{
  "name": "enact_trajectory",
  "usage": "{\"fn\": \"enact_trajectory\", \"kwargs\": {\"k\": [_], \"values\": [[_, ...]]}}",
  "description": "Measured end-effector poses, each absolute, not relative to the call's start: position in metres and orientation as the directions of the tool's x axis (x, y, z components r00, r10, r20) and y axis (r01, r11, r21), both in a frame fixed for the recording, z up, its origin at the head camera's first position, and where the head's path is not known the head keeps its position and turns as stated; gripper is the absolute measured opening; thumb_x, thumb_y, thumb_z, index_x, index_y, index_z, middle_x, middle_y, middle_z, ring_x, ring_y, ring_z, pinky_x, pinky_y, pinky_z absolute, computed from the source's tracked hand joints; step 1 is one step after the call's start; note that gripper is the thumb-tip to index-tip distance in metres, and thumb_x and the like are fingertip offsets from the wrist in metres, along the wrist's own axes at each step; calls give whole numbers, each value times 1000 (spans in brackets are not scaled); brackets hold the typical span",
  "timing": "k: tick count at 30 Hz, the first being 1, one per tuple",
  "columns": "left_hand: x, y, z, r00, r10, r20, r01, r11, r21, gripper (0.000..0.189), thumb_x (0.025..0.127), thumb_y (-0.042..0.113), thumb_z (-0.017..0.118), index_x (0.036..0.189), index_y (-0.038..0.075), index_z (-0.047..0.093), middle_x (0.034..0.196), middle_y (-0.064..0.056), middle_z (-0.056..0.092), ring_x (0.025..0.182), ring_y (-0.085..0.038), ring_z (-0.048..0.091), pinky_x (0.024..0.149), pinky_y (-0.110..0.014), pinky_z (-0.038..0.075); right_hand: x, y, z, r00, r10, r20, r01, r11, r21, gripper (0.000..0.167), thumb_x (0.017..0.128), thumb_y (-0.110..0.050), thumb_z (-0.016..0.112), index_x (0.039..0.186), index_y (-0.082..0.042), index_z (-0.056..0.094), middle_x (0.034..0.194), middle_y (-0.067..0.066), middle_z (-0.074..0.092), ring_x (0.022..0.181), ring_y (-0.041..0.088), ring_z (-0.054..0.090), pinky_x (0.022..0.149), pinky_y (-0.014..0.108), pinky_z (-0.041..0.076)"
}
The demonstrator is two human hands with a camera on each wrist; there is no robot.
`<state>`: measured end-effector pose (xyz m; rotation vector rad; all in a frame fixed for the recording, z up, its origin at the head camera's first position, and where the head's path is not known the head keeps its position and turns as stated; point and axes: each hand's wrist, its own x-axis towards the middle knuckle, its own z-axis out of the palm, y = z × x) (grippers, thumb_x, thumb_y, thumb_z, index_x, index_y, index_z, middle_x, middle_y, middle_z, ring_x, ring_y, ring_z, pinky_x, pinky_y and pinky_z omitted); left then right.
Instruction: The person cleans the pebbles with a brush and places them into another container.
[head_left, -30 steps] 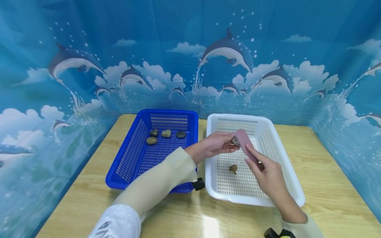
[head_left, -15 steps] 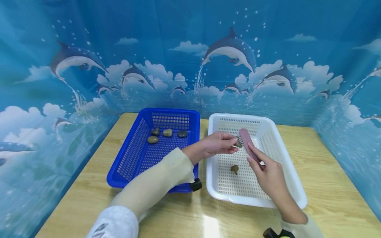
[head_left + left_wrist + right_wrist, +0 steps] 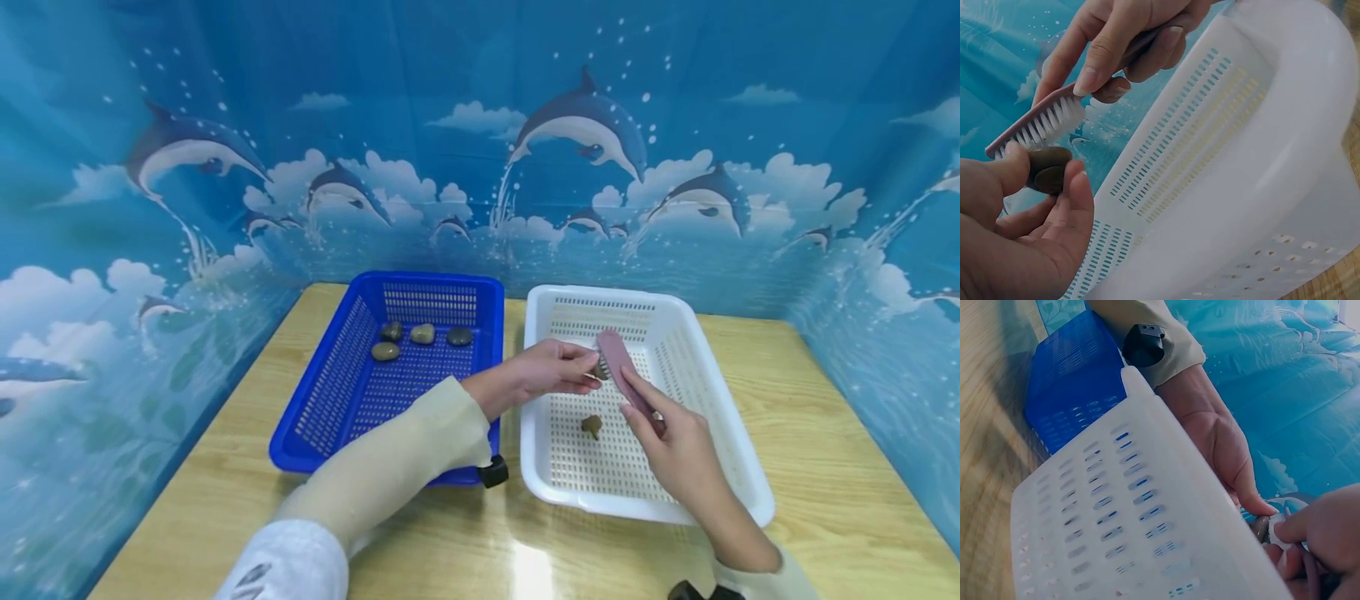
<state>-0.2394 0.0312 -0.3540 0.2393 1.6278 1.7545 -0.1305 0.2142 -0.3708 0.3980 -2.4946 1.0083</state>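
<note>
Over the white basket (image 3: pixel 531 417), my left hand (image 3: pixel 551 368) pinches a dark olive-brown stone (image 3: pixel 1050 167) between thumb and fingertips. My right hand (image 3: pixel 678 437) grips the handle of a dusty-pink brush (image 3: pixel 617 358). Its white bristles (image 3: pixel 1047 125) face the stone and meet its upper edge in the left wrist view. Below the hands, a small brown lump (image 3: pixel 592 425) with a short stem-like end lies on the basket floor; its kind is unclear. In the right wrist view the stone (image 3: pixel 1261 528) is mostly hidden by fingers.
A blue basket (image 3: pixel 300 417) stands left of the white one, beneath my left forearm. Several smooth stones, among them a black one (image 3: pixel 459 336) and a tan one (image 3: pixel 422 333), lie toward its back. Both baskets rest on a wooden table (image 3: pixel 435 542) before a dolphin-print curtain (image 3: pixel 420 100).
The brush head has shifted slightly against the stone, a little right and then back left and down. Both hands keep their hold, and the stones in the blue basket stay put.
</note>
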Motion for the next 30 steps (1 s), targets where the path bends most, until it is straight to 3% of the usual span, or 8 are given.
{"fn": "enact_trajectory", "kwargs": {"k": [5, 13, 24, 30], "values": [[-237, 31, -357, -701, 635, -325, -343, 99, 934, 39, 103, 14, 50, 138, -3, 50, 126, -21, 61, 113, -29, 62, 97, -36, 53, -131, 214, -368, -870, -88, 485, -403, 692, -599, 43, 92, 0, 65, 134, -5, 58, 114, 28, 65, 63, 5, 59, 51, 12, 52], [-236, 27, -355, -689, 649, -323, -344, 99, 934, 40, 103, 16, 48, 140, -1, 49, 128, -21, 60, 116, -29, 61, 98, -36, 53, -130, 214, -362, -902, -72, 425, -348, 704, -619, 42, 95, -5, 62, 137, -6, 56, 113, 28, 66, 70, 20, 67, 53, 16, 55], [-241, 21, -350, -717, 609, -339, -390, 52, 919, 40, 103, 16, 48, 138, -2, 49, 125, -20, 61, 117, -30, 60, 101, -38, 50, -127, 215, -368, -901, -71, 429, -348, 708, -614, 43, 95, -7, 64, 137, -8, 56, 118, 25, 65, 60, 5, 59, 48, 17, 53], [-240, 19, -348, -745, 588, -314, -373, 23, 928, 39, 102, 15, 51, 138, -1, 51, 124, -20, 62, 113, -29, 62, 100, -38, 51, -127, 213, -371, -877, -102, 469, -402, 690, -602, 45, 92, -2, 65, 136, -7, 57, 106, 22, 69, 50, 2, 48, 40, 17, 46]]}}
